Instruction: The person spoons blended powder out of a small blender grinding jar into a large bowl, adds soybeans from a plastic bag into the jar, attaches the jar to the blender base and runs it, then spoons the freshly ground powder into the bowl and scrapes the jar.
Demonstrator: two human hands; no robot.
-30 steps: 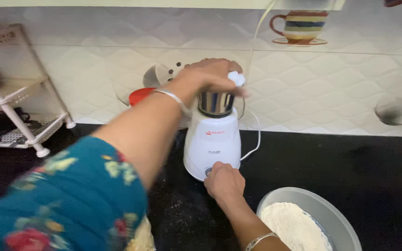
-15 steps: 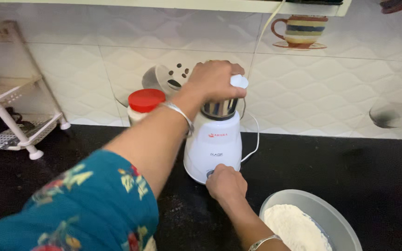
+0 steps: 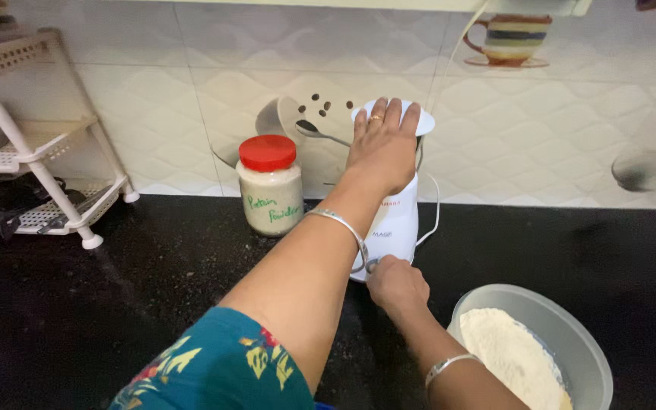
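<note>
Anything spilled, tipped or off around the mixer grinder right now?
Only a light dusting of pale powder on the black counter by the red-lidded jar. The mixer grinder stands upright, left hand flat on its lid, right hand at its base. The flour bowl sits level.
</note>
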